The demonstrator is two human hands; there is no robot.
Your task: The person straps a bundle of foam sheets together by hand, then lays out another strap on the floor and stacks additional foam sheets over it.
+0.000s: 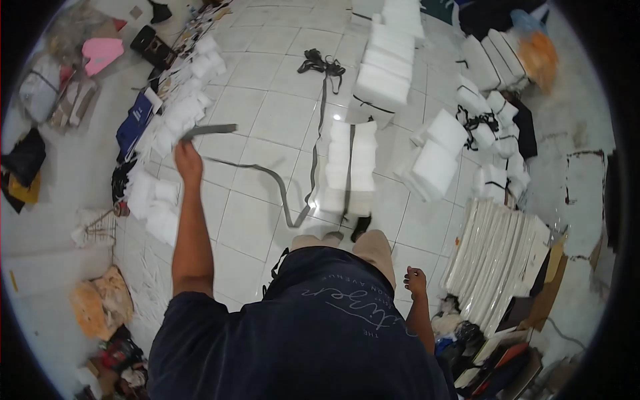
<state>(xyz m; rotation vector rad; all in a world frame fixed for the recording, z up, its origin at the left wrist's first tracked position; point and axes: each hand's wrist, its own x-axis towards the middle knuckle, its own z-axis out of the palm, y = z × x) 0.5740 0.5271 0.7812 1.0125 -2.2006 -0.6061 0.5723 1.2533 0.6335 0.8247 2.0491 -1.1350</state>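
My left hand (189, 160) reaches far out to the left, closed on a long dark grey strap (220, 129) whose short end sticks out to the right above the fist. The strap's slack crosses the tiles, bends near my feet and runs away to a dark tangle (321, 63) on the floor. In front of my feet lies a stack of white foam pieces (362, 163) with a dark strap lengthwise over it. Low at my right side hangs my right hand (415, 281), its fingers loosely bent and nothing visible in them.
Tall white foam stacks (383, 73) stand ahead, and loose white blocks (437, 157) lie to the right. Wrapped white sheets (497, 260) lean near my right side. White bundles (177, 127) line the left, beside a dark blue bag (135, 123). An orange bag (102, 302) lies lower left.
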